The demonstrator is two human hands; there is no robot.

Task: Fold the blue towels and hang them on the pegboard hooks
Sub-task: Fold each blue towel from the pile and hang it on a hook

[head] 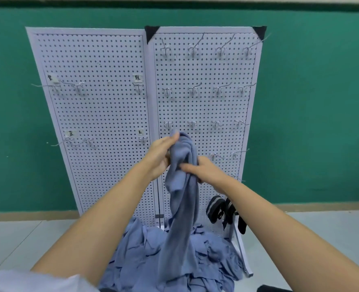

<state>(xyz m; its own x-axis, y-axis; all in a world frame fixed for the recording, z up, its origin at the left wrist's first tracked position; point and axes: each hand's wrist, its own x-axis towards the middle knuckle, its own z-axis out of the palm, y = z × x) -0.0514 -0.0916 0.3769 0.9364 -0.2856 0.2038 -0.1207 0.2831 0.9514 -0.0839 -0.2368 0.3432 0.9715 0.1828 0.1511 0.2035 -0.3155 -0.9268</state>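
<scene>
At the centre of the frame both hands hold one blue towel (181, 199) up in front of the right panel of the white pegboard (203, 102). The left hand (159, 159) grips the bunched top of the cloth, with its fingers curled round it just below the third row of wire hooks (192, 124). The right hand (204, 171) clasps it a little lower, thumb laid across the front. The rest of the towel hangs as a twisted rope down to the pile of blue towels (208, 247) at the bottom centre, at the foot of the board, and its tail seems to lie on that heap.

The towel is gathered, not folded (no flat edges or corners show), so the main risk is hanging it as a lump. A thick wad may not seat on a thin hook and could slide off. The trailing end could also drag a neighbour out of the pile as it rises. Dark straps (217, 207) hang at the lower right of the board, near the right forearm, and a wide sweep there could snag them. No towel is on any hook yet.
</scene>
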